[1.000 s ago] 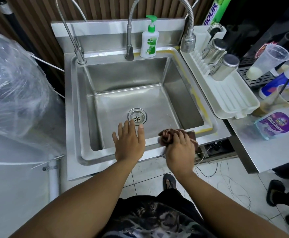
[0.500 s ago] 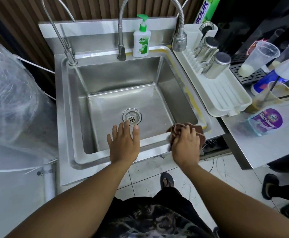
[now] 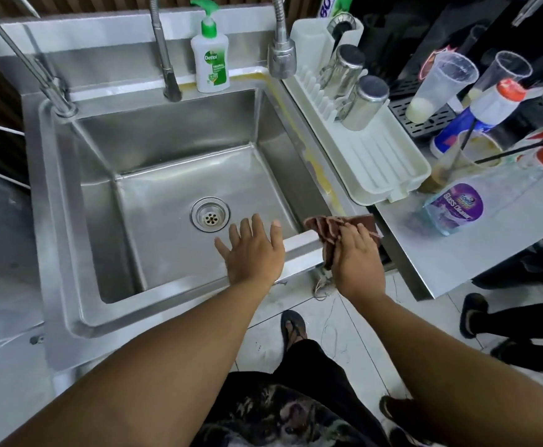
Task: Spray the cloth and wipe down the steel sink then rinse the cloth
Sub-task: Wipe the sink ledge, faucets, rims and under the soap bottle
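Note:
A steel sink (image 3: 70, 240) with a round drain (image 3: 210, 215) fills the middle of the view. My right hand (image 3: 357, 262) presses a brown cloth (image 3: 328, 229) onto the sink's front right corner rim. My left hand (image 3: 252, 250) rests flat on the front rim, fingers spread over the basin, holding nothing. A clear glass cleaner spray bottle (image 3: 457, 206) with a purple label lies on the steel counter (image 3: 476, 256) to the right.
A flexible tap (image 3: 281, 50) and a thin faucet (image 3: 47, 88) stand behind the basin, with a Dettol soap pump (image 3: 210, 56) between them. A white drying rack (image 3: 370, 156) holds steel cups at the right. Plastic cups and bottles crowd the far right. Another person's feet (image 3: 473, 312) stand nearby.
My right hand has slid the cloth rightward along the front rim to the sink's right corner. My left hand stays on the front rim. The view has shifted.

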`<state>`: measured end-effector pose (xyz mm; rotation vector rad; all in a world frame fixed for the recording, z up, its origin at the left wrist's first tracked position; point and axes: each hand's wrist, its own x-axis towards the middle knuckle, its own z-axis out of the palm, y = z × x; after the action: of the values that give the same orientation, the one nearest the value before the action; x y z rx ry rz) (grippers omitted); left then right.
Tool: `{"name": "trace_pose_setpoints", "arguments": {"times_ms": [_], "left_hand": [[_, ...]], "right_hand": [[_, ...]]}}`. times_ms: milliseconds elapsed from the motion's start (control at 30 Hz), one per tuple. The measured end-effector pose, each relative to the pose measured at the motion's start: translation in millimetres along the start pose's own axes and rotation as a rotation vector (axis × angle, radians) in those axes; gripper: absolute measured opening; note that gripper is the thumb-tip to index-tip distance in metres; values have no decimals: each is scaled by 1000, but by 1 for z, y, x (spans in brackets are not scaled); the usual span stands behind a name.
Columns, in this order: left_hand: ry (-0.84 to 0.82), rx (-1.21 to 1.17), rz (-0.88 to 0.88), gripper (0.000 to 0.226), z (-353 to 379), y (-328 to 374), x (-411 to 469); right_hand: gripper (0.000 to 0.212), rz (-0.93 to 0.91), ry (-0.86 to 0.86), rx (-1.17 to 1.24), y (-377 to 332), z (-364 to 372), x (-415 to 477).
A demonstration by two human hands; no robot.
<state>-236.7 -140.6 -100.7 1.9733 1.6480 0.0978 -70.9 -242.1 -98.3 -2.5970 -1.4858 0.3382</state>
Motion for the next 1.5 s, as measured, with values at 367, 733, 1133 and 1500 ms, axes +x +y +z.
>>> {"name": "trace_pose_setpoints", "arguments": {"times_ms": [367, 733, 1133, 1500], "left_hand": [[44, -19, 3, 82, -1, 2, -1], [59, -58, 9, 81, -1, 1, -2], [73, -81, 19, 90, -1, 1, -3], [122, -137, 18, 88, -2, 1, -5]], "right_hand": [[43, -272, 36, 79, -25, 9, -29], [74, 144, 71, 2, -41, 4, 2], [67, 64, -48, -116, 26, -16, 24], [48, -449, -22, 31, -31, 9, -32]]}}
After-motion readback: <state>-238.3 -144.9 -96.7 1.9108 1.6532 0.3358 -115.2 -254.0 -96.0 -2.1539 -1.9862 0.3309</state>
